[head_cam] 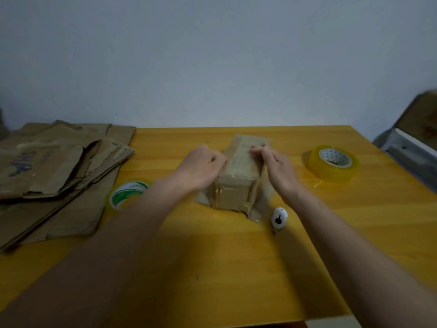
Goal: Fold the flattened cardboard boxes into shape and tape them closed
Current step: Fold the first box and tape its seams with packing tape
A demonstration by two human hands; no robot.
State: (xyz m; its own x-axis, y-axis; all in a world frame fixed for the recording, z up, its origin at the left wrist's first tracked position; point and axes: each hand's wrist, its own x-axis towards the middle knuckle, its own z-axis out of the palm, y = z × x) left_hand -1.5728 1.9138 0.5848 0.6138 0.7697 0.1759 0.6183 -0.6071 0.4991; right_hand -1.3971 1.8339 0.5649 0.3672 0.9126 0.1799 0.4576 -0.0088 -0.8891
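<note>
Small brown cardboard box (pixel 238 176) at centre of yellow wooden table (pixel 212 268): folded, clear tape wrapped, loose ends flaring at base. Left hand (pixel 201 168) curled against its left side; right hand (pixel 276 166) flat, fingers pressing tape on top. Left of box, flattened brown cartons (pixel 52 171) unfolded.

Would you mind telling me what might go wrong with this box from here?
1. Loose clear tape flares out at the box's near corners; it may stick to the table or crease when pressed.
2. The small white cutter lies close under the right hand's forearm and could be knocked.
3. The left hand holds only one side; the box may slide.
</note>
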